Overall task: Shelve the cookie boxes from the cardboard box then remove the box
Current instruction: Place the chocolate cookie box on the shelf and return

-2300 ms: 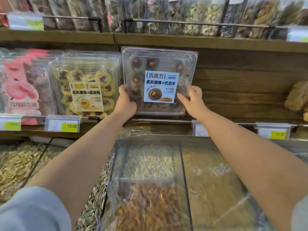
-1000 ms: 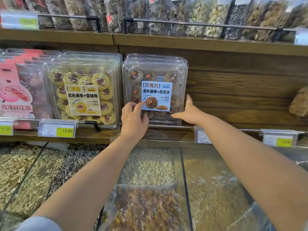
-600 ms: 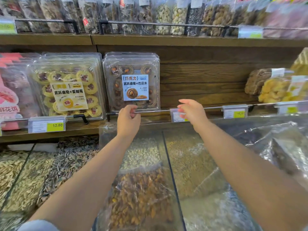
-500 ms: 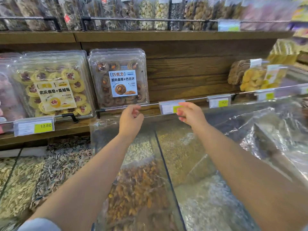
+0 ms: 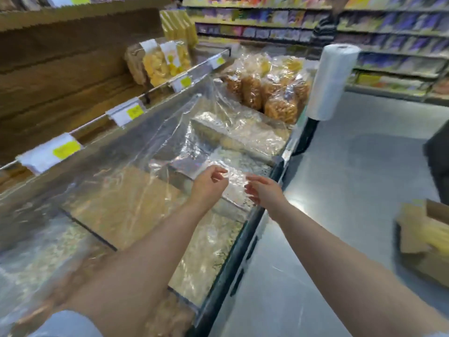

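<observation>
Cardboard box (image 5: 413, 229) well apart from right grip (image 5: 263, 190)

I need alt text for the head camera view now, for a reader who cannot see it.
Both bare hands, the left hand and the right hand, are held out empty above bulk food bins covered with clear plastic film. An open cardboard box stands on the grey floor at the right edge; the picture is blurred.

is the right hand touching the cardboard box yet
Apart. The head view shows bare floor between the right hand and the cardboard box.
</observation>
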